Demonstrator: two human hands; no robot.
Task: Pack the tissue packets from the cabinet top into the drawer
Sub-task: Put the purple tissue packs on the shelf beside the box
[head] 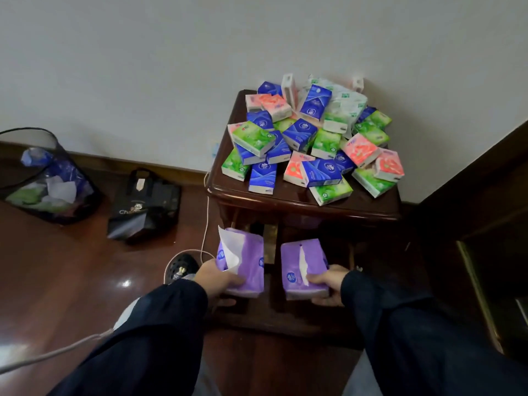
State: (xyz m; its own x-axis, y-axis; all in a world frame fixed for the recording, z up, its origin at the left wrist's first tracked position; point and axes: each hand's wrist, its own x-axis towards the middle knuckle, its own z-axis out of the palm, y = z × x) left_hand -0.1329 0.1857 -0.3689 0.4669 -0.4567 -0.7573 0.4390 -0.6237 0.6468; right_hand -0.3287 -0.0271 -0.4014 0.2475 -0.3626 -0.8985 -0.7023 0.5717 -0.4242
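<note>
— Where are we in the job?

— Early, we'd judge. The pile of small packets [308, 144] lies on the cabinet top [257, 192], untouched by either hand. The drawer [271, 315] below stands pulled out, dark inside.

— And our hands?

— The left hand [220, 278] grips a purple pack [245, 258] at its near end, fingers [237, 281] curled over it, a white tissue sticking up from its slit. The right hand [328, 284] grips a second purple pack [303, 267] the same way. Both packs hang just over the open drawer; whether we are setting them in or lifting them out we cannot tell.

— Next move?

— Probably settling these two flat, side by side, then reaching up for the small packets. They're heaped loosely near the front edge, so we should pick from the top to avoid a slide.

— The room?

— Dark glossy wood floor [71, 267], white wall, a mesh bin [43, 178] holding wrappers, a black bag [145, 207] beside it, a white cable [206, 224] running down past the cabinet.
</note>
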